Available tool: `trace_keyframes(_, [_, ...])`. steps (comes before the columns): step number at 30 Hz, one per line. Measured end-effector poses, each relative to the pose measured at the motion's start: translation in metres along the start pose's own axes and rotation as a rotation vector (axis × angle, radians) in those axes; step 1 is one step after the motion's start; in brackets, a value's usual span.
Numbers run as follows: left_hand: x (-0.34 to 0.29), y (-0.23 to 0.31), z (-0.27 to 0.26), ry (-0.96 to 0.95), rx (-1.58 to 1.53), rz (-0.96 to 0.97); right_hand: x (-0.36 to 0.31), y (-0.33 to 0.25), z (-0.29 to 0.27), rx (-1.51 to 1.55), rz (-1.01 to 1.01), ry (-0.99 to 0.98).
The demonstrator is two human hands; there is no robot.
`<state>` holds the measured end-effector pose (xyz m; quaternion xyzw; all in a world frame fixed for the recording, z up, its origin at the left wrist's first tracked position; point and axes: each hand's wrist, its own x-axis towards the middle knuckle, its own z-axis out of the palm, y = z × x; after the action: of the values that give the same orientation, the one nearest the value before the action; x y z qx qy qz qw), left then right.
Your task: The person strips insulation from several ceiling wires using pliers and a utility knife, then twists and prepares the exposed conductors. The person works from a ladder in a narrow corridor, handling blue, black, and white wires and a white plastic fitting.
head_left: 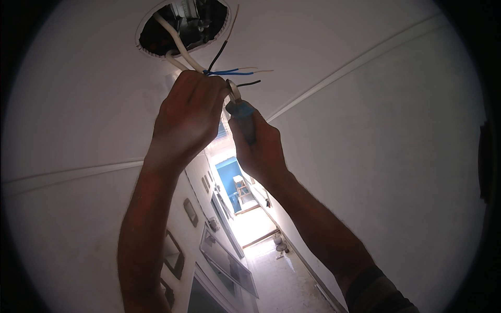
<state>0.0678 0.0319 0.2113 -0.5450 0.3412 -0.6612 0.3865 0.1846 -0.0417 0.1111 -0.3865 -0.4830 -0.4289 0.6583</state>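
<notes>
Both of my hands are raised to a round hole (142, 44) in the ceiling. Off-white sheathed cables (180, 41) come down out of it. My left hand (189, 109) is closed around the cables where their inner wires fan out. Beyond its fingers stick out blue wires (229, 72) with bared copper ends, a black wire (218, 56) with a long bare end pointing up, and another black wire (249, 83). My right hand (263, 148) grips pliers (242, 112) with blue and dark handles. Their metal head is beside my left fingertips; what the jaws touch is hidden.
Walls rise on both sides of a narrow passage. Far below are a tiled floor (276, 276), a stepladder (241, 187) by a blue wall (226, 172), and small objects (281, 245) along the right wall. An open window panel (228, 263) juts from the left wall.
</notes>
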Motion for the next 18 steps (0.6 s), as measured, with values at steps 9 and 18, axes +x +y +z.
trace_keyframes(9, [-0.004,-0.003,-0.003,-0.042,0.034,-0.006,-0.001,-0.012,-0.009,-0.067,0.119,-0.068])
trace_keyframes(18, [-0.017,0.003,-0.003,-0.145,0.000,-0.085,0.003,-0.039,-0.042,-0.215,0.377,-0.350])
